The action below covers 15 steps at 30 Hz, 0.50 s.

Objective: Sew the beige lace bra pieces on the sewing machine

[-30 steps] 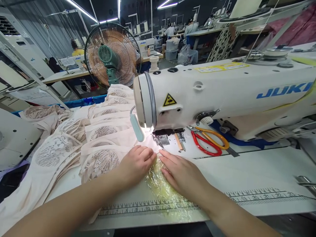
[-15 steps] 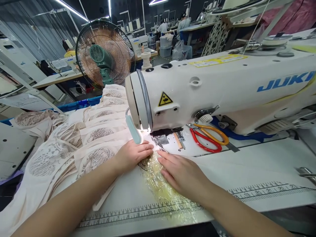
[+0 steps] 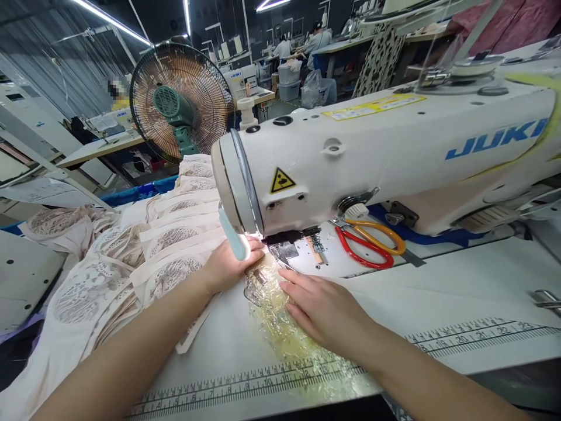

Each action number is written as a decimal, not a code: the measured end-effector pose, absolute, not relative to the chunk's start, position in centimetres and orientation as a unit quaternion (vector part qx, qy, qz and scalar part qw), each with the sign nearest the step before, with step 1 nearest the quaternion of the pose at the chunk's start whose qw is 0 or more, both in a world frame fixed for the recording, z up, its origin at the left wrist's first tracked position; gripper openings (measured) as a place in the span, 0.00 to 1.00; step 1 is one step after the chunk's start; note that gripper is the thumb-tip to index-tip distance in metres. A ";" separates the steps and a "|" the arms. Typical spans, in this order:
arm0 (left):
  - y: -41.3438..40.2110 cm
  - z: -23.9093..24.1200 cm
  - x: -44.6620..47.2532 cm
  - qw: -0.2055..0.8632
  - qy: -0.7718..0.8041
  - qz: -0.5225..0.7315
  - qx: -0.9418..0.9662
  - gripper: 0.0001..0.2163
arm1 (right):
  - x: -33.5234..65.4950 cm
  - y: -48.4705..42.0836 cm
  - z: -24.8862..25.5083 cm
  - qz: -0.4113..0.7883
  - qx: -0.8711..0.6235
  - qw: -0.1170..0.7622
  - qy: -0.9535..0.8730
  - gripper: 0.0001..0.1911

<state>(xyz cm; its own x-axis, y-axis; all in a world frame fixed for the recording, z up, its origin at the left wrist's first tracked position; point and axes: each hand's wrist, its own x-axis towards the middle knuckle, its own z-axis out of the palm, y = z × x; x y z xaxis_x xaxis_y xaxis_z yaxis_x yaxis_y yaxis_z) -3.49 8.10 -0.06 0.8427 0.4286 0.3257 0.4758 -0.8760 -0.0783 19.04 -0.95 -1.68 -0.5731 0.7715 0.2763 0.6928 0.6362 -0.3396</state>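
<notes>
Head view: left hand (image 3: 228, 266) on lace fabric (image 3: 175, 272) beneath the sewing machine (image 3: 372, 146) head, finger spread indiscernible; right hand (image 3: 326, 310) flat, fingers extended, on yellowed film (image 3: 274, 307) covering the surface (image 3: 438, 304).

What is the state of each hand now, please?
Left hand: open, holds nothing, pressing on the beige fabric.
Right hand: open, holds nothing, flat on the yellowish film.

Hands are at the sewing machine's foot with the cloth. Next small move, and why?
Probably slide the cloth under the foot, fingertips kept aside. The left hand rests on the cloth right beside the foot; the right hand lies flat on the yellowed tape before the needle plate. Glare hides where the cloth's edge sits.
</notes>
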 end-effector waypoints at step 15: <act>-5.0 5.0 -4.1 -0.015 -0.634 0.235 -0.736 0.24 | 19.3 -1.0 -1.3 0.154 -0.427 0.175 -0.873 0.16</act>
<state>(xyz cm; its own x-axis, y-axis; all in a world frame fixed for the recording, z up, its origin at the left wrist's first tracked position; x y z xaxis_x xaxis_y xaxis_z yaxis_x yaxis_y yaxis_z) -4.10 -5.02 5.04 0.0852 0.9274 -0.3643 0.9411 -0.1950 -0.2763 19.33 -1.01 -1.31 -0.5732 0.8007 0.1744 0.6928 0.5872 -0.4186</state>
